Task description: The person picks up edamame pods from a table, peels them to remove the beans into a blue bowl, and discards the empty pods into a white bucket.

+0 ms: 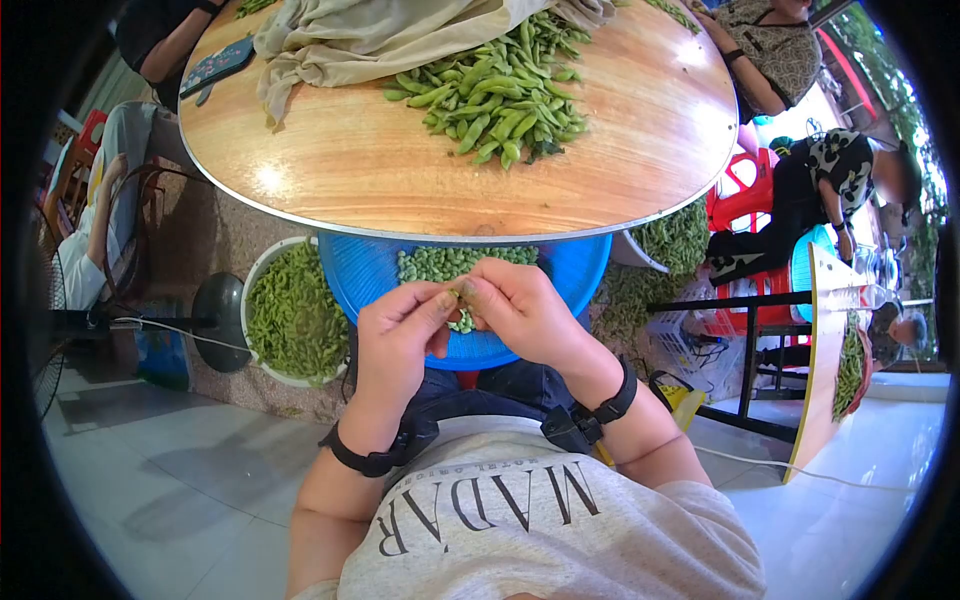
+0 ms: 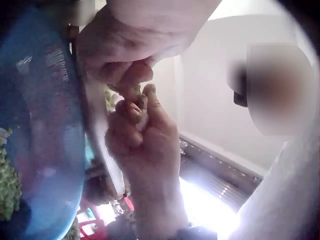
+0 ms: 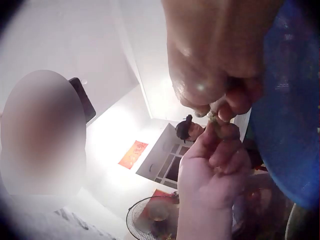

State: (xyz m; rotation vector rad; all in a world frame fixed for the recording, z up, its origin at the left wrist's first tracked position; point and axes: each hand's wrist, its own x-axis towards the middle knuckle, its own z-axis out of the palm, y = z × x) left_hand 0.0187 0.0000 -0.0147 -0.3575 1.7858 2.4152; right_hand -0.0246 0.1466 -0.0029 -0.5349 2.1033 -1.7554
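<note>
Both hands meet over a blue plastic basket (image 1: 343, 270), fingertips together. My left hand (image 1: 393, 328) and right hand (image 1: 528, 312) pinch a small green soybean pod (image 3: 212, 118) between them, mostly covered by the fingers. In the left wrist view, a bit of green pod (image 2: 137, 89) shows between the thumbs and fingers. Light green beans (image 1: 463, 322) are visible just under the fingertips. Shelled green beans (image 1: 430, 264) lie in the basket beyond the hands.
Ahead, a round wooden table (image 1: 330, 165) carries a heap of soybean pods (image 1: 500, 95), a beige cloth (image 1: 370, 40) and a phone (image 1: 218, 65). A white tub of pods (image 1: 295, 315) stands left of the basket; another heap of pods (image 1: 672, 238) is at right. Other people sit around.
</note>
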